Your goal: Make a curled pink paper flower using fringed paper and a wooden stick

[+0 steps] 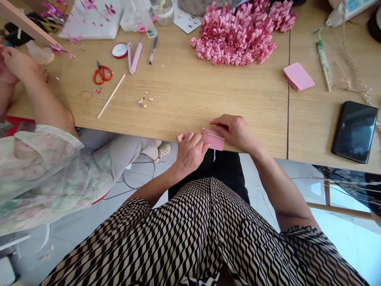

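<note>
Pinching a pink paper piece (217,142) at the table (184,99) edge, left hand (190,151) and right hand (235,133) face bare wood.

Home craft table (184,95): paper curls (242,33), scissors (102,74).

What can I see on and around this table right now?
pink paper piece: one, pink, table's near edge, between both hands
curled paper pile: one heap, pink, far centre
paper stack: one, pink, right side
phone: one, black, near right
scissors: one pair, red handles, left
wooden stick: one, pale, left of centre
tape roll: one, red, far left
table: one, light wood
co-worker's hand: one, far left edge, floral sleeve below
left hand: one, pinching the paper's left end
right hand: one, holding its right end
</note>
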Tool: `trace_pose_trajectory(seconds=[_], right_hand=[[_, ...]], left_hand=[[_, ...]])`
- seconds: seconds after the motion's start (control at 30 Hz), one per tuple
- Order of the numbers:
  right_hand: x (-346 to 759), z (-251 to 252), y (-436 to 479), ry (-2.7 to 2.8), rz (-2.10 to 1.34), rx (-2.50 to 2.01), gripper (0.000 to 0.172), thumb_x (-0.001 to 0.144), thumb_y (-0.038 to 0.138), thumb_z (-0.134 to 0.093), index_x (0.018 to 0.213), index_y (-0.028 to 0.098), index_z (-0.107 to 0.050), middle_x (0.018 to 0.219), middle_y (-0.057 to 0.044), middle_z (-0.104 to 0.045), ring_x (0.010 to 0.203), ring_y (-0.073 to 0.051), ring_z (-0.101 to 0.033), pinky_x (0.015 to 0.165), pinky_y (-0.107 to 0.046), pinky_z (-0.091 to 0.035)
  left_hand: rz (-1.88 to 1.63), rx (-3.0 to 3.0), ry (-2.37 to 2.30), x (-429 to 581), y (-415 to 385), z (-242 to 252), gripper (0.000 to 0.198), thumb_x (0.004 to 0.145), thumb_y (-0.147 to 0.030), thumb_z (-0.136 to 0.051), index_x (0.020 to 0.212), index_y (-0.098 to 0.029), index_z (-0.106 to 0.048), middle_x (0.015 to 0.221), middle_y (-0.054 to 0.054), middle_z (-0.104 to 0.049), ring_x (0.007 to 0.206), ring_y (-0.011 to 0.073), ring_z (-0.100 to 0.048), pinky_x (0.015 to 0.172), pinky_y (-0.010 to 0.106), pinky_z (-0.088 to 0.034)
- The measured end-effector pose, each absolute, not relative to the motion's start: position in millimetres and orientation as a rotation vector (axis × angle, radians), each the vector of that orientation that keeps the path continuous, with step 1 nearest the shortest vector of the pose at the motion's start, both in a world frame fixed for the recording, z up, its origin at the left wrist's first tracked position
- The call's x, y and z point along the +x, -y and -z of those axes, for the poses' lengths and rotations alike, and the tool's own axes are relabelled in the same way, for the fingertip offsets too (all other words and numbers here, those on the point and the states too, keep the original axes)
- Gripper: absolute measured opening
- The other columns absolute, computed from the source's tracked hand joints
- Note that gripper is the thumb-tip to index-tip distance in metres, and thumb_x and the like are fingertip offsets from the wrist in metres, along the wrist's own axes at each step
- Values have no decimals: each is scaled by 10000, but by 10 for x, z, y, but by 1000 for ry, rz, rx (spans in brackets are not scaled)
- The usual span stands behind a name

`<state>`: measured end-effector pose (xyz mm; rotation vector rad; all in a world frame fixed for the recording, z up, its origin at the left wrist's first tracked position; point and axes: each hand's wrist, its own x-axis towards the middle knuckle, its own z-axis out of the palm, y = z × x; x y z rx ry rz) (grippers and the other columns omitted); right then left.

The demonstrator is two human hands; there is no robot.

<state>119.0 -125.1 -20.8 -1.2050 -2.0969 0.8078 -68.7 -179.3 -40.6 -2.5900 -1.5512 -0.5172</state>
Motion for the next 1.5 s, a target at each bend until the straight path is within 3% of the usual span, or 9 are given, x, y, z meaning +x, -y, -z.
trace_pose_trajectory(seconds=[0.3, 0.43, 0.57, 0.73, 0.83, 1.0, 1.23, 1.5], right_hand=[[1195, 207, 1246, 2105, -795, -1187, 249, 885, 186, -510, 1016, 153, -718, 982, -75, -730, 843, -155, -644, 766, -298, -482], [1239, 202, 1335, 2112, -707, -1205, 209, 884, 240, -554, 993, 157, -711, 882, -61, -700, 751, -141, -599, 705, -288, -460], [1271, 216, 1470, 2202, -577, -1271, 185, 887, 258, -560, 861, 145, -704, 820, -70, -638, 731, -145, -554, 670, -291, -430], [1240, 241, 1521, 2229, -511, -1303, 198, 896, 201, -516, 838, 138, -694, 816, -81, -635, 772, -166, -544, 714, -310, -430], [1221, 238, 1526, 2222, -491, -1313, 193, 893, 178, -510, 831, 132, -688, 798, -78, -625, 766, -166, -535, 708, -307, -425], [1217, 219, 1543, 2210, -505, -1342, 187, 898, 166, -505, 836, 139, -679, 810, -77, -632, 781, -168, -537, 715, -304, -424], [1179, 230, 1544, 2340, -366, -1429, 214, 944, 191, -457, 884, 133, -654, 888, -102, -632, 825, -193, -530, 743, -317, -422], [1083, 250, 1633, 2401, -146, -1530, 271, 912, 56, -363, 890, 158, -614, 897, -128, -599, 812, -222, -462, 705, -352, -413]], left_hand=[[550, -2567, 1513, -690, 1782, 437, 427, 1026, -362, -344, 1253, -105, -598, 902, 81, -692, 838, 217, -542, 776, 402, -260], [570, -2564, 1529, -678, 1756, 445, 414, 1026, -357, -345, 1209, -118, -629, 900, 83, -689, 842, 221, -542, 773, 395, -259], [630, -2570, 1541, -693, 1746, 466, 404, 1019, -376, -373, 1216, -133, -628, 882, 73, -682, 836, 217, -544, 769, 388, -275], [990, -2533, 1602, -813, 1644, 478, 291, 1004, -330, -448, 1190, -229, -646, 907, 32, -656, 876, 173, -578, 833, 360, -346], [1178, -2507, 1603, -873, 1539, 457, 199, 970, -289, -525, 1025, -240, -710, 854, 16, -627, 838, 155, -581, 820, 339, -383], [1051, -2612, 1660, -842, 1444, 436, 111, 907, -317, -631, 876, -260, -722, 846, 3, -629, 862, 171, -583, 862, 377, -361], [982, -2663, 1674, -800, 1433, 444, 152, 918, -336, -614, 859, -237, -713, 846, 1, -657, 867, 172, -592, 852, 382, -324], [968, -2636, 1700, -799, 1434, 453, 196, 934, -372, -583, 860, -254, -721, 839, 10, -673, 863, 180, -600, 844, 386, -321]])
